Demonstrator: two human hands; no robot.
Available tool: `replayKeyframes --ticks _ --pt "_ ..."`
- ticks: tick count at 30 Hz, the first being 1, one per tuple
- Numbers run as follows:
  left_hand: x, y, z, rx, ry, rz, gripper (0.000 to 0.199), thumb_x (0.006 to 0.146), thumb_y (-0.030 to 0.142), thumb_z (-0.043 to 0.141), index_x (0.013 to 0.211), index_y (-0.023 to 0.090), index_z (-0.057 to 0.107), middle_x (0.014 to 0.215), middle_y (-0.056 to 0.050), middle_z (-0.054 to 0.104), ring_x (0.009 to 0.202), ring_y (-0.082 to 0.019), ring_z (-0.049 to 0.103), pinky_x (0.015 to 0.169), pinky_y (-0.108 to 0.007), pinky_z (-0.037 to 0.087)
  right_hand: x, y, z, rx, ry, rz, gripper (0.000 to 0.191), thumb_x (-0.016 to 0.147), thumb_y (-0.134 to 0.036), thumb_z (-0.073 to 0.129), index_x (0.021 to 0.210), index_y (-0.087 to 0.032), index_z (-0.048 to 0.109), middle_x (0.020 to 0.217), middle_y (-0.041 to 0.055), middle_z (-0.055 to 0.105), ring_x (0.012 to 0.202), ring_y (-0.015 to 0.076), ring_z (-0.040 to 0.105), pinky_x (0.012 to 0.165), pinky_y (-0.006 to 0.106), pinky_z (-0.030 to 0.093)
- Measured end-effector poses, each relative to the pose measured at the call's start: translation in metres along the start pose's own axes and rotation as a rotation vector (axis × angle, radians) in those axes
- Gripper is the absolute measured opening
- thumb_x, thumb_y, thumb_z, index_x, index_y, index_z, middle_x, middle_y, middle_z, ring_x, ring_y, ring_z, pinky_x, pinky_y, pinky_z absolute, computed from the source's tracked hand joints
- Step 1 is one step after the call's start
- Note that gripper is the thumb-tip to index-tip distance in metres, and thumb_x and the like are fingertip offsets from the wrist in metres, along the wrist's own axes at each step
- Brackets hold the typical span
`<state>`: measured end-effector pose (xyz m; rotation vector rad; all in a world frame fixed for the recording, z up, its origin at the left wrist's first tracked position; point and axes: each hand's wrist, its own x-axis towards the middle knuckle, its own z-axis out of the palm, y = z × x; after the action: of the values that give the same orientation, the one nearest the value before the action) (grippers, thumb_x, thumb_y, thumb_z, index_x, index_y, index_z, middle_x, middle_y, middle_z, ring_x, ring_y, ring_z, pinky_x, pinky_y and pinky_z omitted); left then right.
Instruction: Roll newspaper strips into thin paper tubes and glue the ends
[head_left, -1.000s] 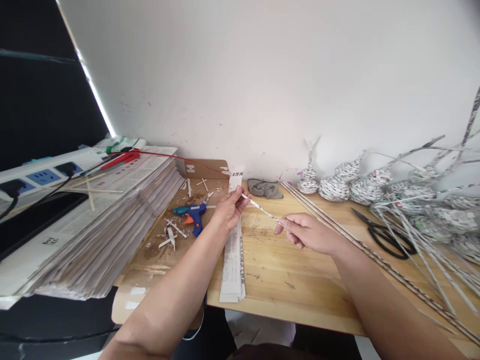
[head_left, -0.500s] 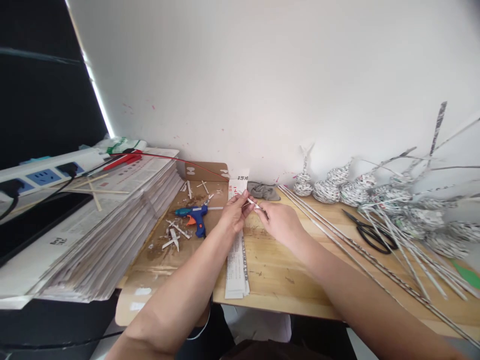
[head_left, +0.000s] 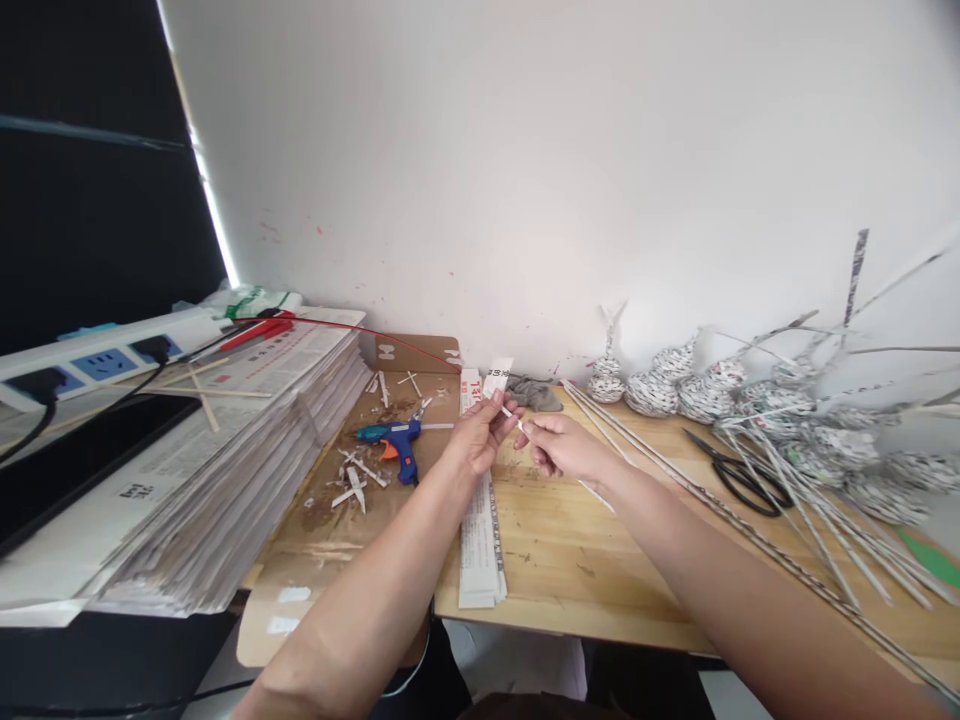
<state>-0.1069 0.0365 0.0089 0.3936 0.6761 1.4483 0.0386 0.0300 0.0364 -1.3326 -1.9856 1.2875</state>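
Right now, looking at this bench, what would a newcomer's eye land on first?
Probably the middle, where the left hand and right hand pinch a narrow paper strip. Next, perhaps, the thick stack of printed paper on the left, and the blue glue gun lying on brown cardboard between stack and hands. On the right, coiled paper shapes stand clustered, black scissors in front.
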Motion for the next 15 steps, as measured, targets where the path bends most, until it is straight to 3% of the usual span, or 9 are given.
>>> replayKeyframes --ticks 2,7,9,12,15 --pt "0.0 0.0 0.0 -0.001 -0.01 0.003 0.009 0.08 0.017 0.063 0.08 0.008 0.064 0.072 -0.006 0.065 0.066 -0.012 0.067 0.057 -0.016 0.055 -0.003 0.002 0.0 0.011 -0.005 -0.007 0.036 0.09 -0.045 0.038 0.083 -0.017 0.058 0.052 -0.0033 0.049 0.041 0.0094 0.045 0.043 0.021 0.037" --pt "0.001 -0.001 0.0 0.001 0.009 0.016 0.008 0.079 0.016 0.063 0.075 0.009 0.062 0.07 -0.006 0.065 0.066 -0.012 0.067 0.056 -0.015 0.054 -0.015 0.002 -0.001 -0.533 0.268 -0.298 0.03 0.087 -0.042 0.047 0.075 -0.018 0.06 0.061 0.0022 0.058 0.06 0.0158 0.056 0.056 0.025 0.038" --pt "0.001 -0.001 0.0 0.002 0.004 0.005 0.009 0.08 0.017 0.062 0.076 0.009 0.062 0.071 -0.006 0.065 0.067 -0.013 0.068 0.056 -0.016 0.055 -0.016 0.001 -0.003 -0.436 0.186 -0.212 0.032 0.09 -0.04 0.04 0.079 -0.019 0.061 0.059 0.0012 0.056 0.056 0.0148 0.055 0.054 0.025 0.038" --pt "0.001 -0.002 0.0 0.006 -0.037 -0.014 0.011 0.081 0.019 0.061 0.08 0.008 0.064 0.073 -0.007 0.066 0.07 -0.015 0.068 0.059 -0.017 0.056 -0.018 -0.001 -0.007 -0.029 -0.041 0.049 0.037 0.091 -0.045 0.035 0.089 -0.018 0.06 0.053 -0.0034 0.049 0.039 0.0095 0.045 0.041 0.021 0.032" --pt "0.002 -0.001 -0.002 0.018 -0.038 -0.021 0.012 0.08 0.02 0.063 0.081 0.008 0.064 0.073 -0.007 0.066 0.069 -0.014 0.068 0.061 -0.016 0.056 -0.028 0.004 -0.012 0.189 -0.169 0.151 0.042 0.087 -0.055 0.04 0.093 -0.018 0.059 0.054 -0.004 0.05 0.038 0.0077 0.045 0.037 0.018 0.031"
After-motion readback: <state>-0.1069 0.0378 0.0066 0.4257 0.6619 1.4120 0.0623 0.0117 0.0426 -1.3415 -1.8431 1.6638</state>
